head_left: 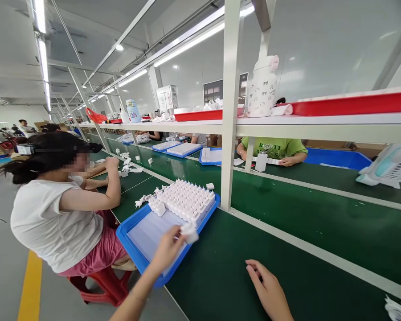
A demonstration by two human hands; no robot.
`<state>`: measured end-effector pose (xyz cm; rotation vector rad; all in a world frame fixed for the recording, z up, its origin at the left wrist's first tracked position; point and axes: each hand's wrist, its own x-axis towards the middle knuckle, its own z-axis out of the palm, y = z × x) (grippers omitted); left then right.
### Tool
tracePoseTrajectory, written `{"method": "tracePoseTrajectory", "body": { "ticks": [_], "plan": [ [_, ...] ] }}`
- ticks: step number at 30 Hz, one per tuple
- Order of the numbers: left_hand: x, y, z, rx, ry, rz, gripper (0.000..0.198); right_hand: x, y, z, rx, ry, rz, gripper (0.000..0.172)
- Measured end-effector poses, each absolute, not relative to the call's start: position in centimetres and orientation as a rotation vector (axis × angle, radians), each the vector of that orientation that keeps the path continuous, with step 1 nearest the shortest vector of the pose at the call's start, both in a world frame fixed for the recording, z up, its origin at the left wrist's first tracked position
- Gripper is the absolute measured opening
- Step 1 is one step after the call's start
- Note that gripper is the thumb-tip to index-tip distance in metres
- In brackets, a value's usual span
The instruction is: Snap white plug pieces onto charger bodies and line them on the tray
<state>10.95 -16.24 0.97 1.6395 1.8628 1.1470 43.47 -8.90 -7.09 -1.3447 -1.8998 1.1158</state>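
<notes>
My left hand [169,248] reaches over the blue tray [129,235] and is closed on a small white plastic part [190,232] at the tray's near right side. Rows of the same white parts [183,200] stand packed in the tray's far half. The near half shows a bare white liner. My right hand [269,290] rests on the green table surface [297,232] to the right of the tray, fingers together and curled slightly, holding nothing that I can see.
A seated person in a white shirt [53,214] works on the left on a red stool [103,283]. A white upright post [230,111] rises behind the tray. Across the table sits a person in green [274,149]. Overhead shelf holds red trays [350,104] and a white bottle [262,89].
</notes>
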Motion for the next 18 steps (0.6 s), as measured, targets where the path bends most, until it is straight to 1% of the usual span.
{"method": "tracePoseTrajectory", "body": {
  "ticks": [3,6,8,11,15,18],
  "plan": [
    [5.2,-16.0,0.6,1.465,2.227,1.250,0.036,43.7,-8.7,-6.9,-1.320,-1.920,1.074,0.040],
    [-0.4,-15.0,-0.8,1.318,2.476,1.166,0.028,43.7,-8.6,-7.1,-1.295,-1.910,1.090,0.042],
    [-2.3,-13.8,-1.8,1.282,2.552,1.148,0.022,43.6,-8.4,-7.4,-1.281,-1.897,1.120,0.045],
    [-2.6,-11.7,-2.9,1.271,2.555,1.170,0.020,43.6,-8.4,-7.5,-1.242,-1.882,1.138,0.046],
    [-1.6,-9.6,-3.6,1.141,2.640,1.220,0.026,43.5,-8.7,-7.2,-1.203,-1.900,1.111,0.043],
    [-1.4,-9.0,-3.8,1.073,2.690,1.224,0.027,43.4,-8.9,-6.8,-1.188,-1.906,1.044,0.042]
  ]
}}
